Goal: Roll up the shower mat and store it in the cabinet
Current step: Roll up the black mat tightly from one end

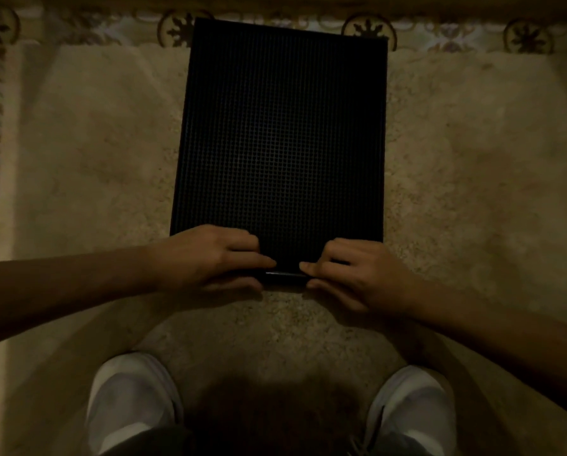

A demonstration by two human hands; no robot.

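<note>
A beige carpet (456, 166) carries the black shower mat (282, 133), lying flat, its long axis running straight away from the person. The left hand (210, 258) and right hand (357, 274), palms down, both pinch the mat's near edge, fingers curled over it.

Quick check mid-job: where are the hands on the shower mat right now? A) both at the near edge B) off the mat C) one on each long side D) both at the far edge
A: the left hand and right hand both grip the near edge of the shower mat, which otherwise lies flat.
</note>
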